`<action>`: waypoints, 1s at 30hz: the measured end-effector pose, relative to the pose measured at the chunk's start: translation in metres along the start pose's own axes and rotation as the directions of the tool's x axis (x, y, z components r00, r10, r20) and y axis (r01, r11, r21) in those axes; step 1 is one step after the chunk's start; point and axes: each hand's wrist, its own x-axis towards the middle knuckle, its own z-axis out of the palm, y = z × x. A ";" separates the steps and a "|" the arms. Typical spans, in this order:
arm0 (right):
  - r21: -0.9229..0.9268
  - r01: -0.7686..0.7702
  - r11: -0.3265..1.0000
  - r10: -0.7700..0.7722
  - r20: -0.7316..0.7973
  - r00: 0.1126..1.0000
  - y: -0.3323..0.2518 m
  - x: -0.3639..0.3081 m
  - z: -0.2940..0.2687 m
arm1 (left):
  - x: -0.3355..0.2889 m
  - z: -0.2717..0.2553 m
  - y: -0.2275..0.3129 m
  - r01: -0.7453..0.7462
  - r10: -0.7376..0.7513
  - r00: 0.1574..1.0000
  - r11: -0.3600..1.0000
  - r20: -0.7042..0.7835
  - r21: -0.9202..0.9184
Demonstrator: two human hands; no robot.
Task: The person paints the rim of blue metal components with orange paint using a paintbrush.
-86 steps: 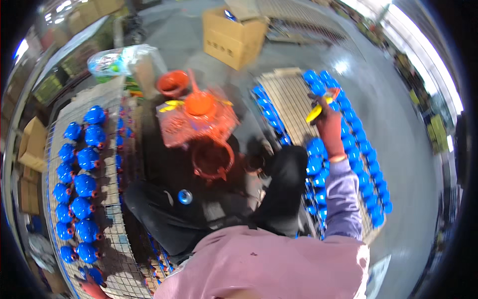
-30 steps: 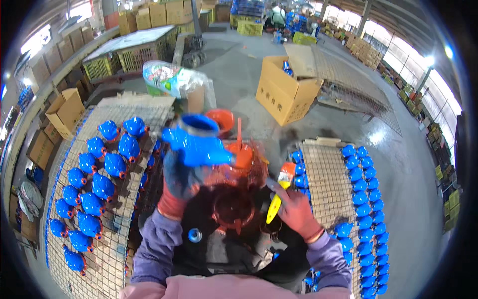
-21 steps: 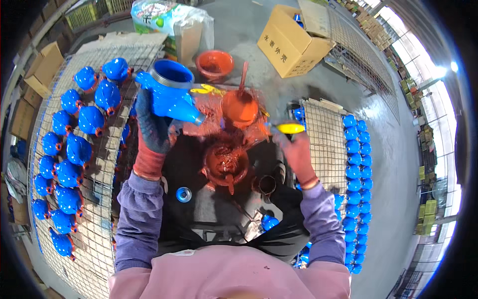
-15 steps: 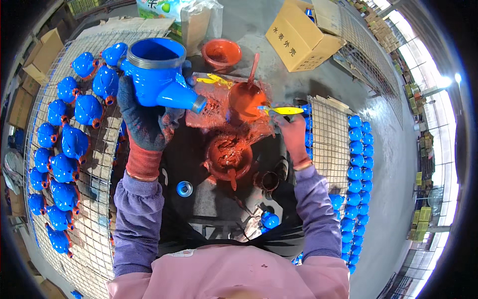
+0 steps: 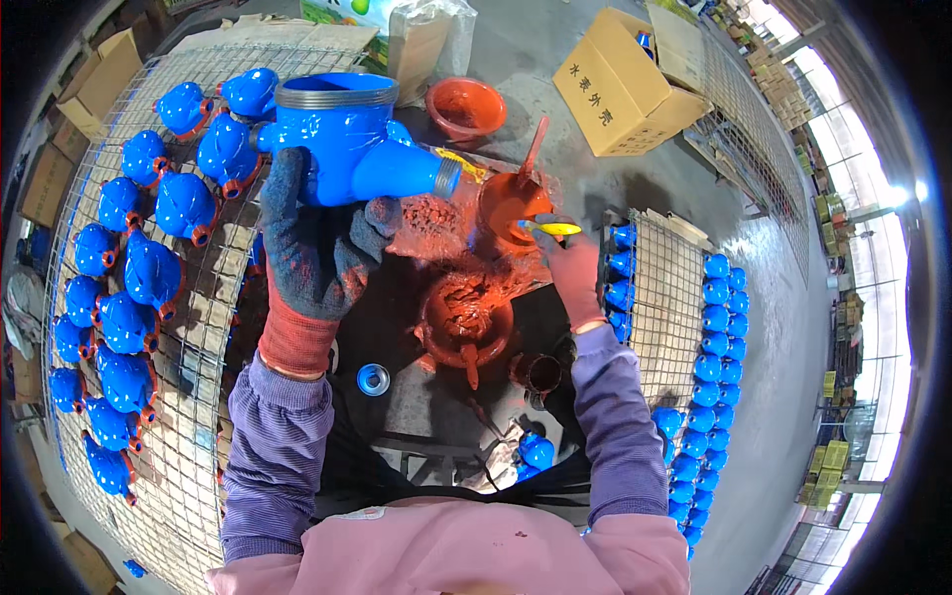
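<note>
My left hand (image 5: 315, 253), in a dark-coated, red-cuffed glove, grips a glossy blue water meter housing (image 5: 332, 149) from below. Its wide threaded mouth faces up, and a threaded spout points to the right. In my gloved right hand (image 5: 572, 276), closed, is a yellow-handled paintbrush (image 5: 555, 229). The brush's front end reaches over the rim of a red paint pot (image 5: 506, 213), and its bristles are hard to make out. A red-coated stick (image 5: 534, 149) leans out of that pot. Below it sits a red basin (image 5: 504, 342) of thick red paint.
Blue housings with red-painted ends (image 5: 183, 206) cover a wire rack (image 5: 188, 367) at left. Rows of blue housings (image 5: 706, 367) line the right, beside another mesh rack (image 5: 666, 288). Farther off are a red bowl (image 5: 466, 107) and a cardboard box (image 5: 620, 94).
The blue housing has tilted so its mouth shows more edge-on, its spout lower. My right hand has shifted a little left relative to the pot, and the brush's handle now appears shorter.
</note>
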 end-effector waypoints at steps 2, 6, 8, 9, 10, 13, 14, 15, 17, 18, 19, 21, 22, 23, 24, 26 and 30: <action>-0.059 0.253 0.966 -0.254 -0.003 0.967 -0.002 -0.005 -0.007 | 0.001 -0.009 0.000 -0.016 0.016 1.000 0.998 -0.009 0.057; -0.451 0.431 0.781 -0.426 0.119 0.897 -0.008 -0.014 -0.022 | 0.005 -0.021 -0.019 -0.150 0.200 0.979 0.848 -0.044 0.508; -0.457 0.409 0.790 -0.357 0.201 0.912 -0.011 -0.018 -0.029 | 0.004 -0.018 -0.030 -0.213 0.336 0.942 0.626 -0.013 0.750; -0.461 0.406 0.789 -0.363 0.183 0.914 -0.013 -0.020 -0.034 | 0.001 -0.014 -0.033 -0.222 0.365 0.931 0.558 0.003 0.800; -0.377 0.437 0.817 -0.406 0.161 0.899 -0.016 -0.022 -0.040 | -0.001 -0.010 -0.036 -0.226 0.394 0.919 0.485 0.020 0.845; -0.174 0.411 0.895 -0.405 0.067 0.912 -0.026 -0.031 -0.061 | -0.011 0.006 -0.042 0.000 -0.010 1.000 0.745 0.011 0.667; -0.052 0.388 0.920 -0.387 0.029 0.922 -0.030 -0.035 -0.069 | -0.012 0.010 -0.047 0.002 -0.019 1.000 0.741 0.017 0.671; 0.237 0.078 0.968 -0.090 0.039 0.995 -0.033 -0.041 -0.077 | -0.014 0.012 -0.054 0.041 -0.040 0.999 0.656 -0.019 0.753; 0.532 0.063 0.845 -0.054 -0.033 0.998 -0.041 -0.052 -0.097 | -0.017 0.014 -0.071 -0.012 -0.039 0.998 0.562 0.041 0.827; 0.694 -0.044 0.719 0.100 -0.040 0.994 -0.045 -0.055 -0.103 | -0.018 0.014 -0.079 0.030 -0.033 0.999 0.570 -0.014 0.821; 0.732 0.043 0.680 0.002 -0.061 0.998 -0.049 -0.061 -0.109 | -0.019 0.013 -0.088 -0.064 0.020 0.998 0.443 0.061 0.894; 0.819 0.049 0.572 0.010 -0.066 0.998 -0.057 -0.070 -0.121 | -0.025 0.010 -0.101 -0.026 -0.072 0.996 0.342 0.054 0.939; 0.798 0.049 0.601 0.063 -0.108 0.992 -0.061 -0.074 -0.125 | -0.031 0.008 -0.110 -0.148 -0.025 0.987 0.256 0.160 0.955; 0.598 0.219 0.771 -0.107 -0.218 0.970 -0.065 -0.079 -0.128 | -0.036 0.006 -0.116 -0.261 -0.032 0.964 0.088 0.265 0.961; 0.585 0.272 0.764 -0.154 -0.245 0.957 -0.069 -0.083 -0.131 | -0.039 0.004 -0.122 -0.386 -0.047 0.922 -0.047 0.384 0.921; 0.610 0.175 0.773 -0.027 -0.245 0.969 -0.077 -0.092 -0.135 | -0.042 0.001 -0.134 -0.534 -0.087 0.845 -0.070 0.528 0.843; 0.394 0.104 0.913 0.025 -0.309 0.951 -0.089 -0.102 -0.137 | -0.037 -0.002 -0.148 -0.576 -0.227 0.788 0.057 0.573 0.815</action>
